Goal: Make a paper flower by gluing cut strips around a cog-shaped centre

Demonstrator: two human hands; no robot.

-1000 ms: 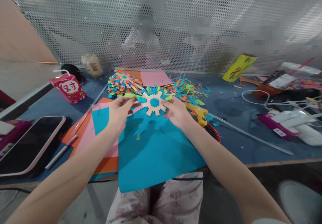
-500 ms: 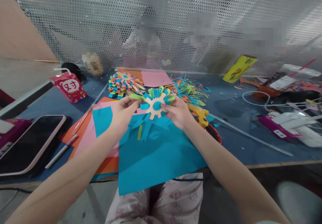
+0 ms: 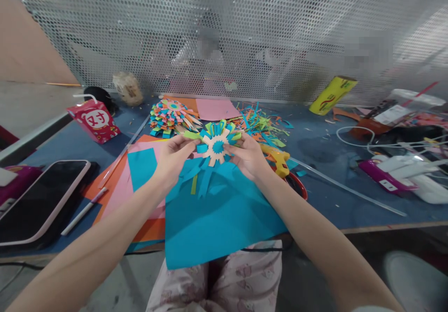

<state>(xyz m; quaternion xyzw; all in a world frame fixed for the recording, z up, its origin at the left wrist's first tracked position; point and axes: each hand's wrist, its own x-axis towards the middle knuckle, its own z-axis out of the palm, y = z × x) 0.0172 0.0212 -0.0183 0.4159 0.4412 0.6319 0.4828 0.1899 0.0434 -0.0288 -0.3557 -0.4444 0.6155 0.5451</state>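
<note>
Between my two hands a paper flower (image 3: 213, 157) with cream, blue and green looped petals and a blue centre is held above the paper. My left hand (image 3: 174, 159) is closed, its thumb and fingers pinching a green paper strip (image 3: 192, 135) at the flower's left edge. My right hand (image 3: 248, 157) grips the flower's right side, thumb on its front near the centre. Below them lies a large blue sheet (image 3: 220, 214) overhanging the table edge, with loose blue and green strips (image 3: 205, 183) on it. A finished-looking multicoloured paper flower (image 3: 171, 116) sits behind my left hand.
Orange and pink sheets (image 3: 115, 190) lie at left, near a glue stick (image 3: 84, 211), a phone (image 3: 45, 200) and a red drink carton (image 3: 98, 120). A yellow glue gun (image 3: 280, 160) is beside my right wrist. Paper shreds (image 3: 262, 120), a yellow tube (image 3: 332, 95) and cables (image 3: 357, 134) are farther back.
Almost nothing differs. Both hands keep their hold on the flower and green strip, and the view has shifted very slightly.
</note>
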